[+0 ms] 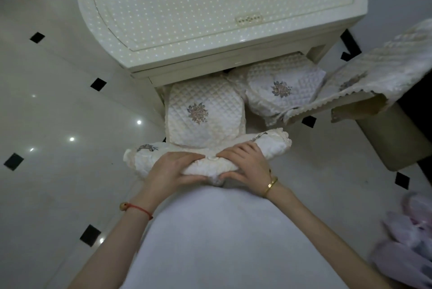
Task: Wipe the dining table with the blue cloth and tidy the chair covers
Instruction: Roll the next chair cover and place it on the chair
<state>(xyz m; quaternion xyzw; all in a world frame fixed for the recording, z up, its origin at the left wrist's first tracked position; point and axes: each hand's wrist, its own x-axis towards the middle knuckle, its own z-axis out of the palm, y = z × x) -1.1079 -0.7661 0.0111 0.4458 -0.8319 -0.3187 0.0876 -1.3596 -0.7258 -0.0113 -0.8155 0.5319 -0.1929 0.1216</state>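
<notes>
A cream quilted chair-back cover (275,145) with lace trim runs across the top of the chair nearest me. My left hand (174,168) and my right hand (245,163) both grip its middle, thumbs underneath. Beyond them lies the quilted seat cover (205,115) with a flower motif, pushed partly under the cream dining table (210,38). No blue cloth is in view.
A second chair with a quilted cover (282,87) stands to the right under the table. A loose quilted cover (374,71) drapes over a beige stool (395,139) at right. A crumpled plastic bag (411,249) lies at lower right. Glossy white floor tiles (58,113) surround everything.
</notes>
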